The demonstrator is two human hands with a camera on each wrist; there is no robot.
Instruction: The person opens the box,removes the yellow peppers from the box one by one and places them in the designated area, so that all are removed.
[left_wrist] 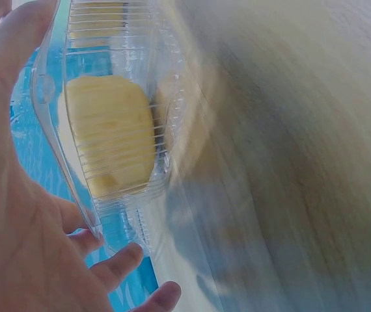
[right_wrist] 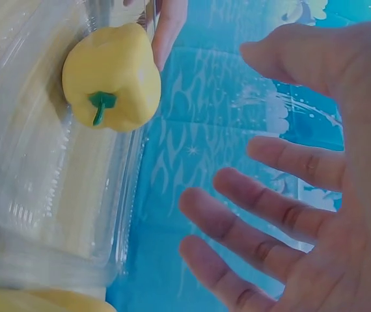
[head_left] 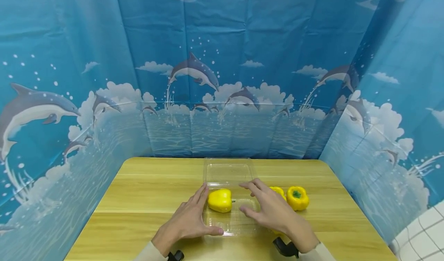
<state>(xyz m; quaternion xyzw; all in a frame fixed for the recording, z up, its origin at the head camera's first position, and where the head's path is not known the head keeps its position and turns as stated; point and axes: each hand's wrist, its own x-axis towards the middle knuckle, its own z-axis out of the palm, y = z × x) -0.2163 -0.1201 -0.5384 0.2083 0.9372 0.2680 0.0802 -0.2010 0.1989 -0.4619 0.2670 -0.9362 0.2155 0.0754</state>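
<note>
A yellow bell pepper (head_left: 220, 200) lies on its side in the left part of a clear plastic clamshell box (head_left: 230, 228). Its green stem points right, toward my right hand (head_left: 268, 209). That hand hovers over the box's right side, fingers spread and nothing in them. At the box's left side is my left hand (head_left: 189, 218), its thumb along the near edge and its fingers reaching to the far left corner. In the left wrist view, the pepper (left_wrist: 110, 136) shows through the ribbed wall, with thumb and fingers spread along the rim.
The box's lid (head_left: 229, 172) lies folded back, away from me. Right of the box stands another yellow bell pepper (head_left: 297, 198), stem up. More yellow shows beside and below my right hand, partly hidden. A dolphin-print curtain (head_left: 222, 130) closes off the wooden table's (head_left: 149, 176) far side.
</note>
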